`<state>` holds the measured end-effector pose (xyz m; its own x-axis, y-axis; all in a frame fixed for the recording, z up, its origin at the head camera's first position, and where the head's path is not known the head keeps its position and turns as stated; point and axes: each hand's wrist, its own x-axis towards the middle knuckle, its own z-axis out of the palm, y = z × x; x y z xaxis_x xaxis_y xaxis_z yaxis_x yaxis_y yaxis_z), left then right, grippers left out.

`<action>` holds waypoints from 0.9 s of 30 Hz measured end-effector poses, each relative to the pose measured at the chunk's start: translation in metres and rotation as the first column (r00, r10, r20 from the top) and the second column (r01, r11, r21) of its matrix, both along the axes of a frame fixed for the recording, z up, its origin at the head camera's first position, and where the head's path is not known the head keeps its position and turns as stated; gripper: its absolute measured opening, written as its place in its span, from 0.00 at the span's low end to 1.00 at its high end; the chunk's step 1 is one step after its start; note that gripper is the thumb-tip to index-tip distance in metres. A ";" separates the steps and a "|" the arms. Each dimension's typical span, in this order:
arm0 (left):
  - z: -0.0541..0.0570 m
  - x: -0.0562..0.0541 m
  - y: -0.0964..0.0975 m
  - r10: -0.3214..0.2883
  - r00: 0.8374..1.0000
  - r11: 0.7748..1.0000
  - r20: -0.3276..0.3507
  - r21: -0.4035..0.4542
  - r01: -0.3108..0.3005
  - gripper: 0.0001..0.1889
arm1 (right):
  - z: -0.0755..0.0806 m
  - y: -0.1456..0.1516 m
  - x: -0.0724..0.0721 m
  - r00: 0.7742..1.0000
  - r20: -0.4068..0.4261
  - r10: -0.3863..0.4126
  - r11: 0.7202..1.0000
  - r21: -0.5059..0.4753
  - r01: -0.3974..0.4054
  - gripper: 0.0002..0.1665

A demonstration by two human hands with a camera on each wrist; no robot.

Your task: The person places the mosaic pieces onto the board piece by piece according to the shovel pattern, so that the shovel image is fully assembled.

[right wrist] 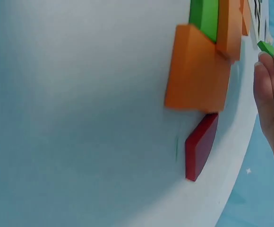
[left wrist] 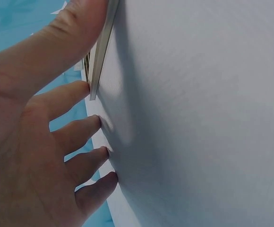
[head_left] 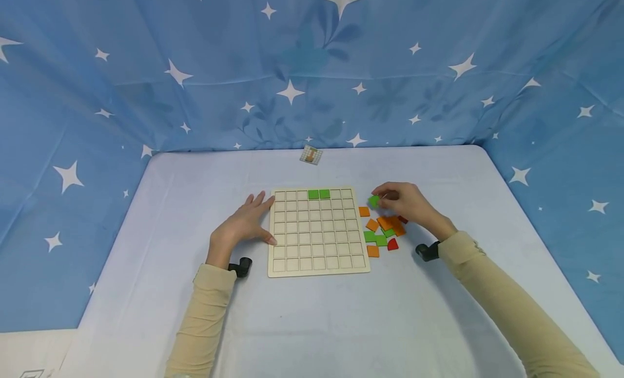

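A pale wooden grid board (head_left: 312, 234) lies flat on the table, with two green square tiles (head_left: 319, 194) side by side in its top row. My left hand (head_left: 246, 221) rests at the board's left edge, fingers spread, the thumb and index finger (left wrist: 66, 97) touching its rim. Beyond the board's upper right corner, my right hand (head_left: 404, 200) pinches a green tile (head_left: 374, 201) between thumb and fingers. Under and in front of that hand lies a loose pile of orange tiles (head_left: 372, 251), green tiles (head_left: 381, 240) and red pieces (head_left: 392, 244).
A small patterned card (head_left: 311, 155) lies near the table's back edge. The white-covered table (head_left: 312, 324) meets blue star-printed curtains (head_left: 219, 69) at the back and sides. In the right wrist view, a large orange tile (right wrist: 193, 71) leans against others beside a dark red piece (right wrist: 202, 146).
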<state>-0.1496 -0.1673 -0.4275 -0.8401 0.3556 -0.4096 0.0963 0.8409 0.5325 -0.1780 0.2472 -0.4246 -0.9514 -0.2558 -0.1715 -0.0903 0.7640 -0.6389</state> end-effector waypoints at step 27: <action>-0.001 -0.001 0.000 0.001 1.000 1.000 0.012 -0.005 -0.001 0.61 | 0.001 -0.045 -0.005 0.998 0.037 0.051 0.993 -0.108 -0.046 0.17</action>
